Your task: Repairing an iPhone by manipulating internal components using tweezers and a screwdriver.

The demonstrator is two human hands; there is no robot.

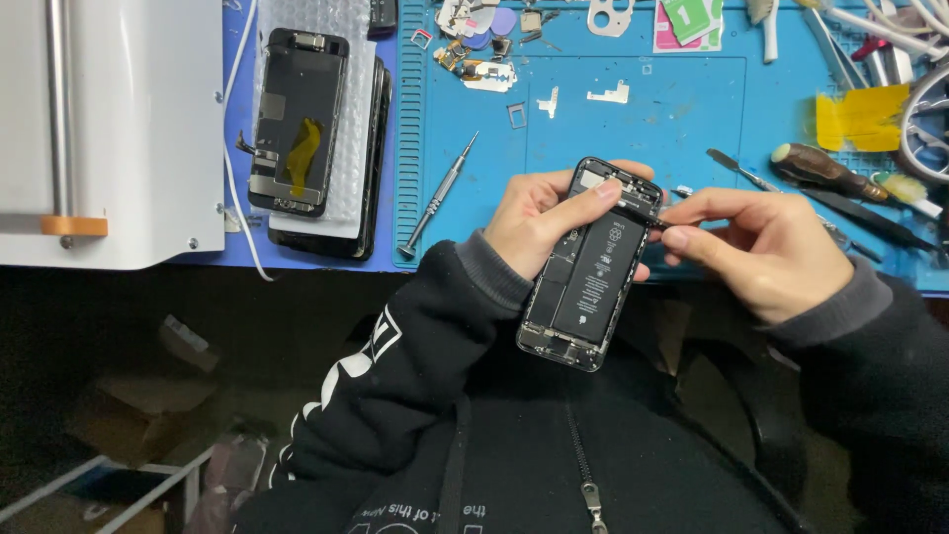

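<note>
— What have we got in hand?

— Our left hand [539, 222] is wrapped round the opened phone [590, 265], held above the near edge of the blue mat [633, 129]. Our right hand [756, 247] pinches a thin dark tool [647, 212] at the phone's upper corner.

— And around us?

— A screwdriver [438, 195] lies on the mat to the left, a detached screen [295, 121] on bubble wrap beyond it, and a wooden-handled tool [825, 174] to the right. Nothing sits between our hands and the phone.
</note>
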